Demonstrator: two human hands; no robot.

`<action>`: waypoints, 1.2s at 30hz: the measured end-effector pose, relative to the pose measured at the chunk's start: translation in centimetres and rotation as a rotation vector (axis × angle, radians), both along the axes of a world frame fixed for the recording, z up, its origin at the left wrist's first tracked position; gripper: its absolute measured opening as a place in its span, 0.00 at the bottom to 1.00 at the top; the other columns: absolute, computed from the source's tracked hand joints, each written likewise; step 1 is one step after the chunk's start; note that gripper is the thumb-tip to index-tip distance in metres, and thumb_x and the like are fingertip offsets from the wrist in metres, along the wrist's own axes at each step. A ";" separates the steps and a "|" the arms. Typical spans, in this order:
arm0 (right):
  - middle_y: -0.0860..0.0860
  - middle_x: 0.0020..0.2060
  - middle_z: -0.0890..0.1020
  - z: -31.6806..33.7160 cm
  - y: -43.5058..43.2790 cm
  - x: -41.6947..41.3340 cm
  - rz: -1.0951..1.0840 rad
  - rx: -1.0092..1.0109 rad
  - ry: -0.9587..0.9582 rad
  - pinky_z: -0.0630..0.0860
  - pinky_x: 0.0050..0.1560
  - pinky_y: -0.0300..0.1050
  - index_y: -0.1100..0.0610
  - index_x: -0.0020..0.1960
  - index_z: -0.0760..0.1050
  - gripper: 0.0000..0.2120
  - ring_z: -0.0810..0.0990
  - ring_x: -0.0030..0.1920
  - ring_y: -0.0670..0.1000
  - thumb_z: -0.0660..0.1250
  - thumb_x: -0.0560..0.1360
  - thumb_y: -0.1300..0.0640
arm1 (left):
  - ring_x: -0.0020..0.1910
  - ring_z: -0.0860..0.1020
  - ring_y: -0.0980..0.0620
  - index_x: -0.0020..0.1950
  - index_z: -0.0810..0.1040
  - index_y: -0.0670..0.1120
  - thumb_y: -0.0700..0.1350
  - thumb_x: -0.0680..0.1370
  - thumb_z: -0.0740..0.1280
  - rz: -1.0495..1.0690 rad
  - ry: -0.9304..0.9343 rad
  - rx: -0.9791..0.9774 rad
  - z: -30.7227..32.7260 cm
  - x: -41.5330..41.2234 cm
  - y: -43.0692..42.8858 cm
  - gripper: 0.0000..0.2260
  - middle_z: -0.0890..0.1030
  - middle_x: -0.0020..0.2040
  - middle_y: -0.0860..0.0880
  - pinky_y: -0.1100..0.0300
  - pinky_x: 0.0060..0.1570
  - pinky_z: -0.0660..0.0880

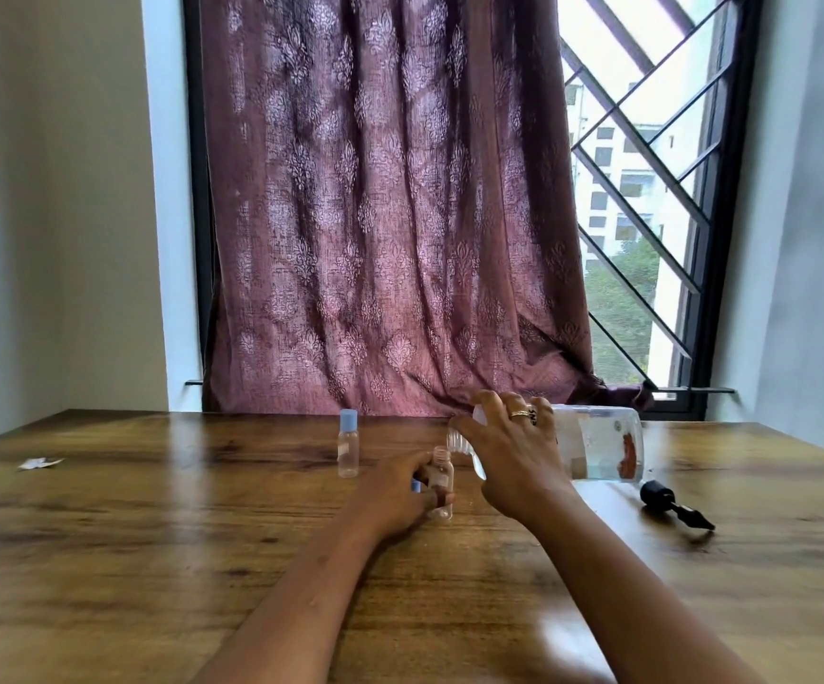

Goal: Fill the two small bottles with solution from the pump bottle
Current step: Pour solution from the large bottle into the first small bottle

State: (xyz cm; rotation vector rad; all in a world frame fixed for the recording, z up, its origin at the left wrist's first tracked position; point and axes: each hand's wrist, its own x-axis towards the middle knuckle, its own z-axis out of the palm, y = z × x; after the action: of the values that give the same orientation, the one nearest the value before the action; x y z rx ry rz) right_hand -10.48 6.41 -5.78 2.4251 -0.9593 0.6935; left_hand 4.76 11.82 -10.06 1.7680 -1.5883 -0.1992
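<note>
Pump bottle (597,444): tipped sideways above the surface (153,535), neck toward the open small bottle (440,481).
Right hand (503,451): clamped on pump bottle.
Left hand (395,491): clamped on open small bottle, upright.
Capped small bottle (348,444): upright, behind-left.
Pump head (674,503): lying on the surface, right.

Pump bottle (597,444) neck behind right hand (503,451)

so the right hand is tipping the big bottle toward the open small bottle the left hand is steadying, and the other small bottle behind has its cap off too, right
Not quite: the head view shows the other small bottle standing behind with its blue cap on. The rest holds: the right hand tips the big bottle toward the open small bottle, which the left hand steadies on the table.
</note>
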 end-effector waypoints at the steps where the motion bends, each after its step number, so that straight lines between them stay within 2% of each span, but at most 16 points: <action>1: 0.51 0.70 0.57 0.0 0.0 0.0 -0.001 0.000 0.001 0.47 0.71 0.62 0.44 0.67 0.62 0.33 0.56 0.72 0.58 0.67 0.67 0.64 | 0.57 0.75 0.53 0.66 0.73 0.52 0.53 0.73 0.71 0.000 0.003 0.003 0.0 0.0 0.0 0.22 0.78 0.59 0.52 0.54 0.61 0.72; 20: 0.51 0.70 0.58 0.3 0.1 0.1 -0.012 -0.020 0.020 0.49 0.70 0.62 0.44 0.68 0.62 0.33 0.57 0.71 0.58 0.67 0.67 0.63 | 0.58 0.75 0.52 0.67 0.73 0.52 0.51 0.74 0.70 0.010 -0.015 0.004 -0.1 0.1 -0.1 0.21 0.77 0.60 0.51 0.58 0.59 0.71; 25: 0.52 0.69 0.59 0.4 0.2 0.1 -0.020 -0.032 0.038 0.50 0.70 0.62 0.45 0.68 0.62 0.32 0.57 0.71 0.58 0.68 0.68 0.62 | 0.56 0.77 0.53 0.62 0.76 0.54 0.52 0.73 0.72 0.008 0.025 -0.012 -0.3 0.1 -0.2 0.18 0.80 0.56 0.52 0.53 0.61 0.73; 36: 0.52 0.69 0.59 0.6 0.4 0.1 -0.014 -0.020 0.043 0.50 0.71 0.63 0.45 0.68 0.62 0.32 0.58 0.70 0.58 0.67 0.68 0.63 | 0.57 0.77 0.51 0.66 0.73 0.54 0.53 0.73 0.71 0.014 0.026 0.006 -0.2 0.1 -0.1 0.22 0.79 0.59 0.52 0.51 0.61 0.74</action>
State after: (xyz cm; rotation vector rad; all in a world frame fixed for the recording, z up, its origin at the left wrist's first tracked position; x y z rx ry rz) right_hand -10.37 6.81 -5.20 2.4038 -0.9477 0.6409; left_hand 4.84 11.69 -10.24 1.7739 -1.5579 -0.2203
